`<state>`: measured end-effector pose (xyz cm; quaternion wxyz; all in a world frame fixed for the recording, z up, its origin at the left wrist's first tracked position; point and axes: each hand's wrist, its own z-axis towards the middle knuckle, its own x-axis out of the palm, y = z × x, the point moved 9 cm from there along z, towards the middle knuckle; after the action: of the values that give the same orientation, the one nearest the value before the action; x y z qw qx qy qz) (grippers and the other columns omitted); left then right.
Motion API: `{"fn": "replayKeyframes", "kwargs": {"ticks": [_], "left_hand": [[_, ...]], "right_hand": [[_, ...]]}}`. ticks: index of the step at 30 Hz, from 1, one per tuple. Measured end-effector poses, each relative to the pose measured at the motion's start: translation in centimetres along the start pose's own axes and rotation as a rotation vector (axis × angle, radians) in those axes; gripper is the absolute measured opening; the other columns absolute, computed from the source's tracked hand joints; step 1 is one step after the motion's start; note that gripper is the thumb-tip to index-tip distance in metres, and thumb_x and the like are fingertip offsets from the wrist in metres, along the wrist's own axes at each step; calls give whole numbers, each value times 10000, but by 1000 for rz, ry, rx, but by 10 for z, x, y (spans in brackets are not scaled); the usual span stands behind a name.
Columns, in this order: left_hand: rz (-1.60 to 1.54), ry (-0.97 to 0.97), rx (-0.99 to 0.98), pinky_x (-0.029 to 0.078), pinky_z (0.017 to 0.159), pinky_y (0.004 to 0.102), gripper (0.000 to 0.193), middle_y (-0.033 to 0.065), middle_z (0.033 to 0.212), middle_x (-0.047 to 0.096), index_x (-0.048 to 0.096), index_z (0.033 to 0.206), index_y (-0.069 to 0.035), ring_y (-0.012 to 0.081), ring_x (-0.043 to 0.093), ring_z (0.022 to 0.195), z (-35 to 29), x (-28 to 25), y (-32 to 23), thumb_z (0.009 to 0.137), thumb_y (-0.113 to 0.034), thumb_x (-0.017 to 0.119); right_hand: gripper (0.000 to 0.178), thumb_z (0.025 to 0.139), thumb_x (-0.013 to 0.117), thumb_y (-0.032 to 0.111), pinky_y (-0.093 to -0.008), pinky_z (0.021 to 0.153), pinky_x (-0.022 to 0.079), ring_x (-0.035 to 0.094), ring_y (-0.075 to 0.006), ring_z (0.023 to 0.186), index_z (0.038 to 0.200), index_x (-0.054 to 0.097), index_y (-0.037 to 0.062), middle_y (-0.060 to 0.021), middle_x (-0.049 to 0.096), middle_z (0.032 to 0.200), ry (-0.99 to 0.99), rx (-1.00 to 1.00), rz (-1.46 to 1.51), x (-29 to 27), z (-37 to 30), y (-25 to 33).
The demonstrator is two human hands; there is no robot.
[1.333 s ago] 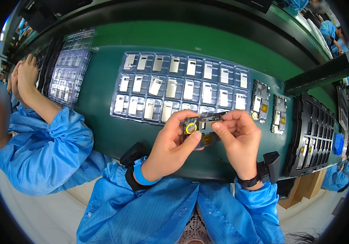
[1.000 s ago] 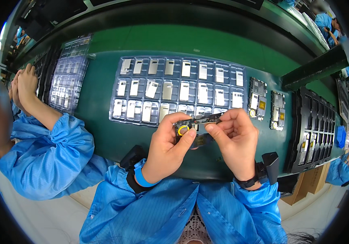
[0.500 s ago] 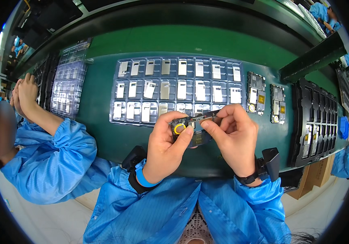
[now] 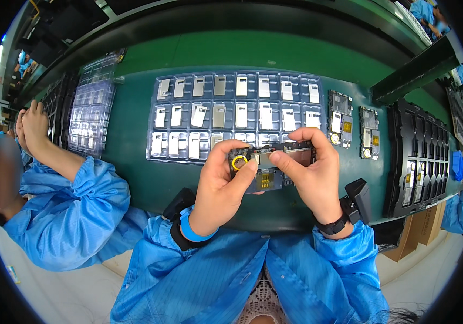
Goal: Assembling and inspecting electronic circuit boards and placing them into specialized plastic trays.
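Between my two hands I hold a circuit board (image 4: 266,180) above the near part of the bench, its face with a yellow ring and gold contacts toward me. My left hand (image 4: 223,181) is closed on the board's left end, thumb beside the yellow ring. My right hand (image 4: 313,170) grips the right end, its thumb pressing on a metal shield near the upper edge. Just beyond, a clear plastic tray (image 4: 188,85) holds rows of flat silver metal pieces (image 4: 241,116). The hands cover part of its front row.
Two more circuit boards (image 4: 340,119) lie right of the tray. Farther right stands a black slotted tray (image 4: 399,156) with a few boards in it, below a green metal post (image 4: 415,70). At left are stacked clear trays (image 4: 92,108) and a co-worker's blue sleeve (image 4: 75,210).
The board has turned to face me more squarely, showing more of its right part. My right hand has risen slightly, its fingers now along the board's upper right edge.
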<state>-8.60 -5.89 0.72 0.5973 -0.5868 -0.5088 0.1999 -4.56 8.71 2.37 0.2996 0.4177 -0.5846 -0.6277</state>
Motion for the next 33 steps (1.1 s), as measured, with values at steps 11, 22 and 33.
{"fn": "replayKeyframes", "kwargs": {"ticks": [11, 22, 33], "left_hand": [[75, -27, 10, 527, 579, 260, 239, 93, 880, 562, 385, 1065, 4, 119, 582, 746, 5, -3, 3, 862, -41, 503], [103, -62, -15, 524, 508, 260, 216, 96, 830, 566, 389, 1032, 13, 110, 577, 680, 7, -5, 5, 868, -71, 503], [157, -83, -33, 528, 486, 259, 204, 92, 835, 571, 401, 1018, 13, 119, 589, 696, 10, -7, 8, 875, -95, 497]], "right_hand": [[250, 671, 737, 74, -192, 499, 436, 537, -51, 580, 829, 552, 16, -19, 585, 681, 7, 49, 18, 3, 2, -11], [255, 666, 743, 117, -196, 479, 415, 512, -45, 561, 818, 559, 28, -16, 578, 653, 27, 101, 19, 4, 4, -19], [242, 705, 713, 169, -210, 443, 370, 458, -56, 497, 833, 572, 20, -23, 558, 632, 51, 158, 22, 7, 4, -28]]}}
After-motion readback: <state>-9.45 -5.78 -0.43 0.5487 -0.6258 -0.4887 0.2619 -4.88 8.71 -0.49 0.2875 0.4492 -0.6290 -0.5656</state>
